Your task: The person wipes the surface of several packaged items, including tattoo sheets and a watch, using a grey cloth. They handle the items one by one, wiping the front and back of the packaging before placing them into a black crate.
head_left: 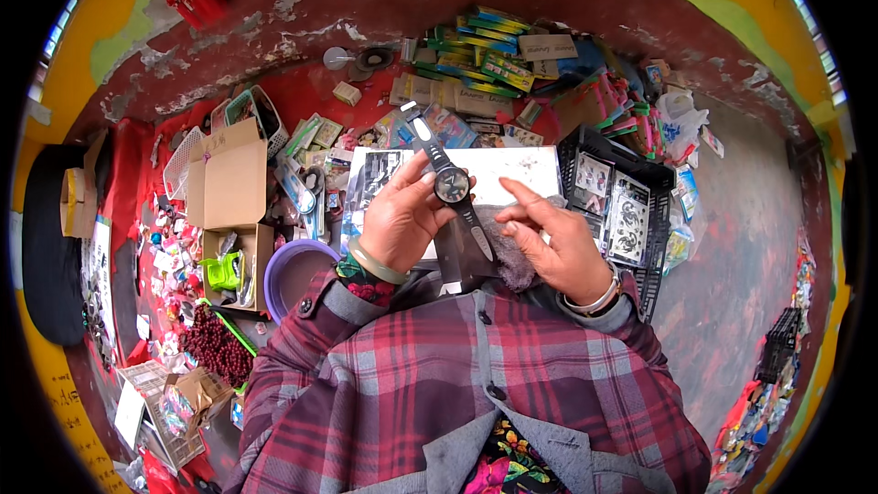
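Observation:
My left hand [400, 215] is closed on a wristwatch [452, 185] with a round dark dial and a black strap with pale ends. The strap is unfastened and stretched out above and below the dial. A dark, see-through plastic strip [450, 256] with a white end hangs beneath the watch. To the right of the watch is my right hand [560, 247], its index finger stretched out and the other fingers bent, apart from the strap. A grey fuzzy cloth [515, 261] lies under its fingertips; I see no clear grip on it. Behind both hands is a white board [521, 165].
A black crate [651, 261] with printed sheets stands at the right. Left are a purple basin [297, 274], an open cardboard box [229, 174] and dark red beads [215, 346]. Stacked yellow-green packs [485, 50] lie at the back by the wall.

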Motion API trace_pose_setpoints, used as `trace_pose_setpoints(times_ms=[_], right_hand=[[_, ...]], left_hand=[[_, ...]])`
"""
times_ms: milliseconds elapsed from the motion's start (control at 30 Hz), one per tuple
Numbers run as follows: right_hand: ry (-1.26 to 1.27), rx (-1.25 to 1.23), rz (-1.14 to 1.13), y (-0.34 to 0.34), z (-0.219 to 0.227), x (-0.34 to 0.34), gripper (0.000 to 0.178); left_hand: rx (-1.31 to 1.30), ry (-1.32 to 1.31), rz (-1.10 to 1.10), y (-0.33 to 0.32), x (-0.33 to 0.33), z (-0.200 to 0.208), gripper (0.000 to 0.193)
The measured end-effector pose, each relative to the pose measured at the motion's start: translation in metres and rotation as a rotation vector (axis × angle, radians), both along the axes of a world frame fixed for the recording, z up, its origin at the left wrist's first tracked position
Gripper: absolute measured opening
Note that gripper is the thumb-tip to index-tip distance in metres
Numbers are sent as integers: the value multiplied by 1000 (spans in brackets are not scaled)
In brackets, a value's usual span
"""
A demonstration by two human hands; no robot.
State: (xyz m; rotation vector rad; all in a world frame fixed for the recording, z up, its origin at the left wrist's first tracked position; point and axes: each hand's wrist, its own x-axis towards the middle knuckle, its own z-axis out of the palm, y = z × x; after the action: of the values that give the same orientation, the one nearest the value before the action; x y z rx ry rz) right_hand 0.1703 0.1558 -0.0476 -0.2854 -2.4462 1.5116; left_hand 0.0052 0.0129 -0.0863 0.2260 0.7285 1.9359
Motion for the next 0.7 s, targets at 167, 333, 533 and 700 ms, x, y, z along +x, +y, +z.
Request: trace_pose_setpoints(times_ms=[167,333,533,700], right_hand=[[129,189,27,-11,13,-6,43],[351,129,-96,-15,17,-5,26],[133,-328,-227,0,-2,-9,26],[27,-721,-133,11,-2,-24,37]], left_hand=[[-19,-14,-28,1,8,7,40],[-9,24,-40,1,12,14,43],[-25,26,-71,0,17,27,48],[-24,50,-175,1,22,27,49]])
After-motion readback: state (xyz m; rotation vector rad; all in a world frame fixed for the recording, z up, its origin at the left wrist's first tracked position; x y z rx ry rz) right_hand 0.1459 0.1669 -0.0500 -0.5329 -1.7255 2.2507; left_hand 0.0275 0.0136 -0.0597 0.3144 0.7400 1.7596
